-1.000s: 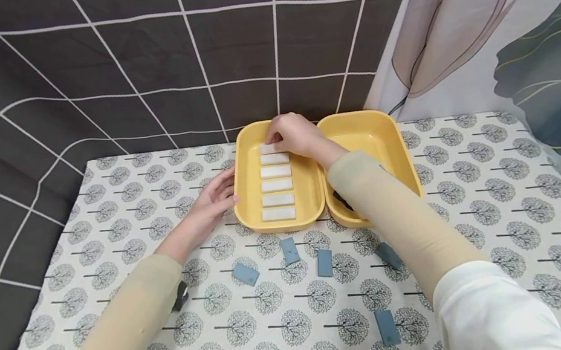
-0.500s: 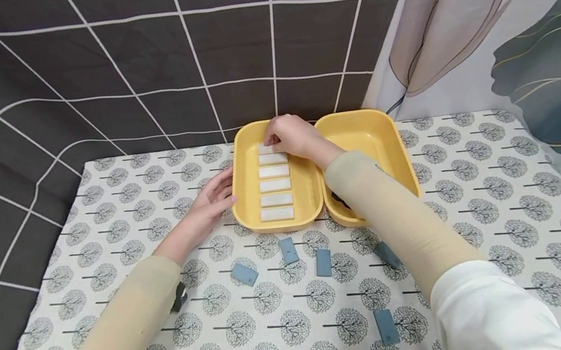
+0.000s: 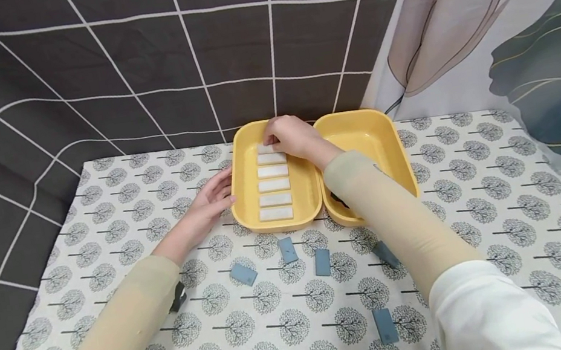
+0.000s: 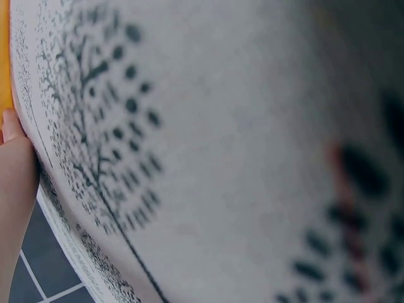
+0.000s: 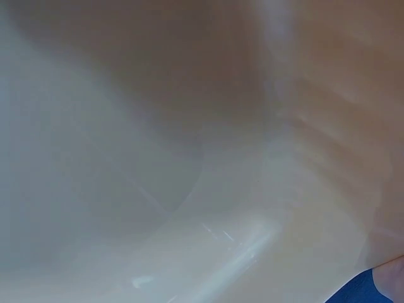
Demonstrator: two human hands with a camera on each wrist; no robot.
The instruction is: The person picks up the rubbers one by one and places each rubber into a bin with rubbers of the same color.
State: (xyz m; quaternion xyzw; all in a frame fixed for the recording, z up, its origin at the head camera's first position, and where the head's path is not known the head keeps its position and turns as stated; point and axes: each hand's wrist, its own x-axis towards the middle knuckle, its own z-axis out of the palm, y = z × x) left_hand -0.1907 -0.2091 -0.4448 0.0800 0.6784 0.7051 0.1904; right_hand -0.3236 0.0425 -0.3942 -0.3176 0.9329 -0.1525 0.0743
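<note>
In the head view, a yellow tray [image 3: 307, 192] holds a column of several white rectangular tiles, such as the nearest tile [image 3: 275, 213]. My right hand [image 3: 292, 136] reaches in from the right, its curled fingers pinching the right end of the farthest white tile [image 3: 265, 148]. Part of that tile is hidden by the fingers. My left hand [image 3: 209, 198] rests against the tray's left outer wall, fingers extended and thumb at the rim. In the left wrist view, the left hand [image 4: 14, 183] shows at the left edge beside the yellow wall.
A second yellow tray [image 3: 361, 125] stands against the first on its right, partly hidden by the right sleeve [image 3: 404, 223]. Several blue tiles lie scattered in front, among them a blue tile [image 3: 385, 325] near the front. A dark tiled-pattern curtain [image 3: 232, 42] hangs behind.
Both hands hold nearly the same positions. The whole head view has shifted slightly, with the trays a little farther left in it.
</note>
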